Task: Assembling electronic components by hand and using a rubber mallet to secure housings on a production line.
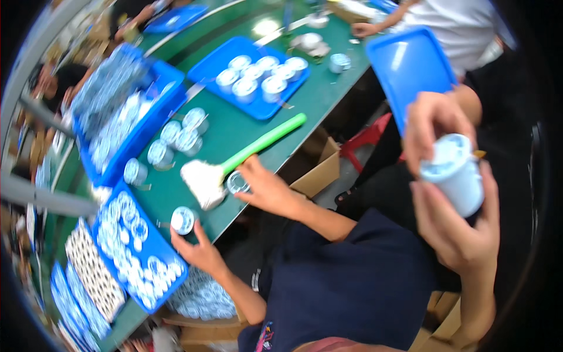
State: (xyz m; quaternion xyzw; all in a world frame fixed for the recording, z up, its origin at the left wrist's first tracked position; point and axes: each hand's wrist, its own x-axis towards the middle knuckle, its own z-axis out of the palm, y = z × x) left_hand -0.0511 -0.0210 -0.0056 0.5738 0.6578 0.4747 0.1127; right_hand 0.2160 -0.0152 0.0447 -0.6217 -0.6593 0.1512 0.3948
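Note:
At the right of the view, a light blue round tub [463,188] with a patterned top is tilted toward me. My left hand [454,229] is closed around it from below, thumb and fingers on opposite sides. My right hand [437,126] reaches over from above, its fingertips at the tub's rim. A small orange-yellow tab [480,154] sticks out beside the rim. The tub's far side is hidden, as are some of my right fingertips. Behind my right hand is a blue tray [410,70], which looks propped at a slant.
A co-worker in a dark shirt [352,281] handles a tub [183,220] at the green table [246,138]. On it are a green-handled white tool [264,141], a blue tray [205,67] of several tubs and a bin [126,152] of blue pieces. A carton [328,167] stands below.

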